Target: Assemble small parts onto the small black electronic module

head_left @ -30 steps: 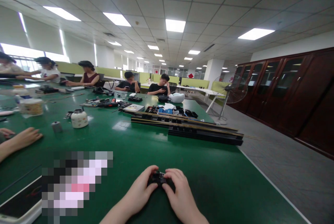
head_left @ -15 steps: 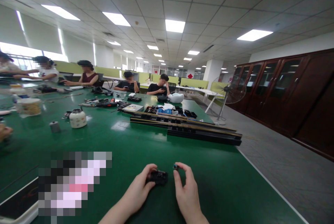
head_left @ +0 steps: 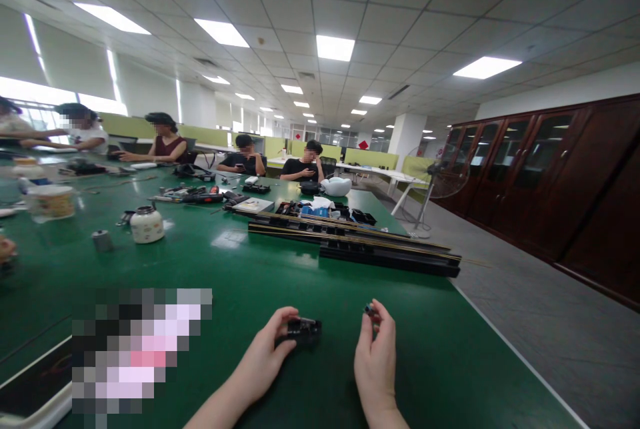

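Between the thumb and fingers of my left hand (head_left: 270,349) is a small black casing (head_left: 305,331), held just over the green table (head_left: 220,282). Its inner details are too small to tell. My right hand (head_left: 375,356) is to the right, a gap away from the casing, and pinches a tiny dark and teal part (head_left: 369,309) at its fingertips.
Long black rails (head_left: 390,260) with thin brass-coloured rods lie across the table ahead. A white jar (head_left: 147,224) and a grey cylinder (head_left: 103,240) stand at the left. A white-edged device (head_left: 55,409) is at the lower left. Several people sit farther back.
My right hand has moved to the right with the tiny part, away from the black casing. My left hand still holds the casing, tilted slightly differently.
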`<state>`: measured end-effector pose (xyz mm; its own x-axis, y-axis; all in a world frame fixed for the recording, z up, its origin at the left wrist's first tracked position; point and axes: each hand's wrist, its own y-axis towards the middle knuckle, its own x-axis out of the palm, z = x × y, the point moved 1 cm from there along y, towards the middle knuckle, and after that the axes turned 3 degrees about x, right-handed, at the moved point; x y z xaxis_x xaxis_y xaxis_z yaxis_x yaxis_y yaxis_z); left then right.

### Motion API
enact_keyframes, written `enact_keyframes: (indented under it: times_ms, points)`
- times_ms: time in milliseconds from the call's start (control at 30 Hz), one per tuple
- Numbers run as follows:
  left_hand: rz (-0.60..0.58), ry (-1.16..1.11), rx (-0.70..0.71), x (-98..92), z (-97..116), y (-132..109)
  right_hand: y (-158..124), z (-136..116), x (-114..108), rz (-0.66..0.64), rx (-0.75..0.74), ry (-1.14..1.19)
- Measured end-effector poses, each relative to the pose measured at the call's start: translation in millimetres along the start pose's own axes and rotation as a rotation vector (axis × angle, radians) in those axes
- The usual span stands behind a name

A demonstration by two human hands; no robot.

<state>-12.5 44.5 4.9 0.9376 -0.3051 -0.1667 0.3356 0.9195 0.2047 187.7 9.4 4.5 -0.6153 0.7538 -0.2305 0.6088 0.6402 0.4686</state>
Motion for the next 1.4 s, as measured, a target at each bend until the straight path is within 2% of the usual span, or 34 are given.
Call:
enact_keyframes:
  times_ms: [167, 467, 633, 800, 1100, 1400]
  points:
    - [0.058, -0.007, 0.038, -1.0, -0.1, 0.7, -1.0, -5.7, -3.1, 0.05, -0.083, -0.013]
    - [0.062, 0.018, 0.083, -1.6, -7.4, 2.5, -7.9, -13.1, -1.8, -0.003, -0.26, -0.032]
    - [0.057, 0.004, 0.064, -1.3, -8.1, 1.6, -8.6, -12.4, 1.7, -0.033, -0.283, -0.054]
    - [0.04, -0.018, 0.048, -0.5, -9.6, 1.4, -10.7, -11.4, 3.9, -0.164, -0.254, -0.102]
    - [-0.024, -0.057, 0.054, 3.2, -10.9, 1.7, -21.4, -26.6, 7.9, -0.541, -0.423, -0.175]
    - [-0.074, -0.037, 0.06, 4.4, -14.7, -0.7, -22.5, -33.5, 6.9, -0.616, -0.442, -0.247]
